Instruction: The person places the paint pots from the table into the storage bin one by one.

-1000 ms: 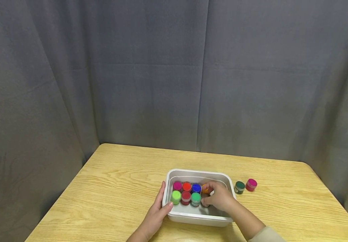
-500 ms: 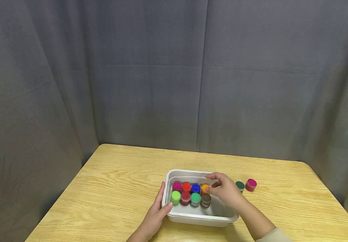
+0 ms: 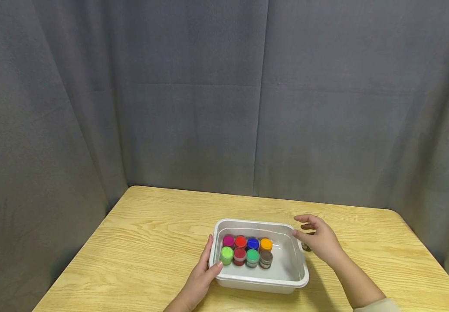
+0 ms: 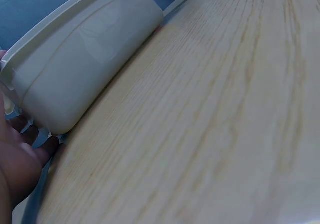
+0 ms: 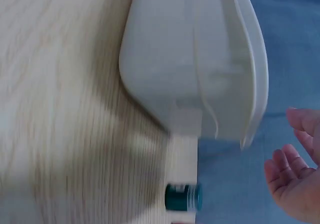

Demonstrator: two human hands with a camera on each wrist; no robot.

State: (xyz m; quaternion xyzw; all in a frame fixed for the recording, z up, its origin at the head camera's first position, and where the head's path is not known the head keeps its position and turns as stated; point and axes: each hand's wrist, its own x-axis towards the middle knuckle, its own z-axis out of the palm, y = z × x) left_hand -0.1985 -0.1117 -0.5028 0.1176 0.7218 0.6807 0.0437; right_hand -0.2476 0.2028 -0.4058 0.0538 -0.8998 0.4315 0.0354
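Note:
A white plastic bin (image 3: 255,284) holds several small paint jars in two rows. Magenta, orange-red, blue and orange (image 3: 266,244) lids form the back row; lime green (image 3: 227,255), dark red, green and brown (image 3: 265,259) ones stand in front. My left hand (image 3: 197,281) grips the bin's left side, thumb on the rim, fingers along the outer wall. Past the bin's right rim, my right hand (image 3: 322,241) hovers with parted, loosely bent fingers, holding nothing. Beneath it a dark green jar (image 5: 182,197) stands on the table, mostly covered by the hand in the head view.
The wood-grain table (image 3: 142,242) extends around the bin. Grey curtains (image 3: 193,108) hang behind it and at both sides. At the bottom of the right wrist view, a reddish sliver (image 5: 181,223) shows beside the green jar.
My right hand has let go of a jar in the bin and moved right, out over the rim. It now hides the magenta jar outside the bin. The left hand has stayed put.

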